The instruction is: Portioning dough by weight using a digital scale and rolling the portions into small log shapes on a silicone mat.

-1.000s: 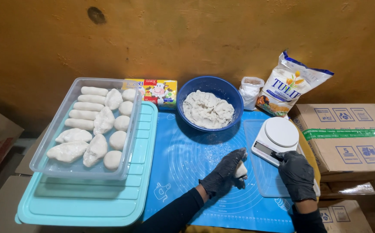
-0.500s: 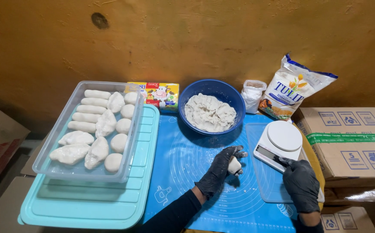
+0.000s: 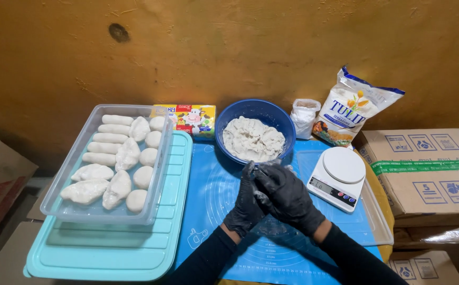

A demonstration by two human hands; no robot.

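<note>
Two gloved hands pressed together over a blue mat, just in front of a bowl of dough.

The left hand [image 3: 248, 203] and right hand [image 3: 287, 195], both in black gloves, are cupped against each other; their fingers [image 3: 271, 177] are closed together, and whether a dough piece lies between them I cannot tell. They hover over the blue mat [image 3: 213, 211], near the blue bowl [image 3: 282, 119] of dough. A white scale [image 3: 337, 177] stands to the right; a clear tray [image 3: 63, 182] of shaped dough pieces [image 3: 117, 187] lies to the left.

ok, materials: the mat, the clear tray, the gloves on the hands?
Mat: looks like silicone, matte blue, lies limp with printed guide rings. Clear tray: rigid see-through plastic, glossy. Gloves on left hand and right hand: thin black nitrile or latex, slight sheen, wrinkled.
</note>
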